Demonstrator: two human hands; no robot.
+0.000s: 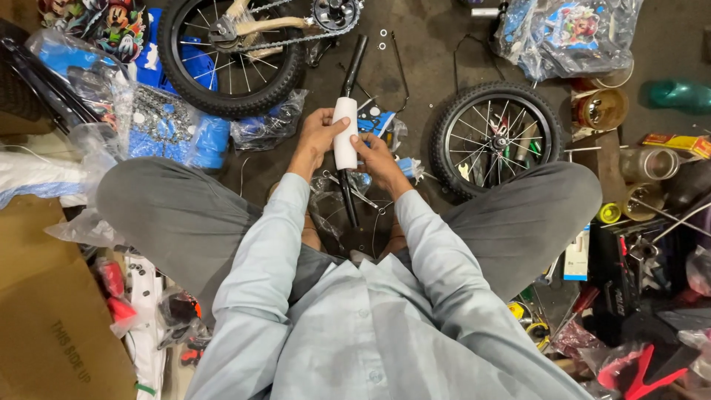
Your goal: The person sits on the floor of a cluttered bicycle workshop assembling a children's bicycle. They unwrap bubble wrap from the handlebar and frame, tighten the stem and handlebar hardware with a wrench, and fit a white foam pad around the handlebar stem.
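Now both hands close on the white sleeve [345,133] around a black bar [353,67], held over the floor [415,67] between the knees. Left hand [318,135] wraps it from the side; right hand [374,157] pinches the lower end — the wrap looks mid-handling. Next move likely needs a steady bar and even pull. Small wheel [495,139] lies just right.

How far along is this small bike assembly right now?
Done: one wheel already sits in the frame with its chain. In hand: left hand and right hand grip the white wrap on a black bar. Left: the loose wheel lies unmounted on the floor.
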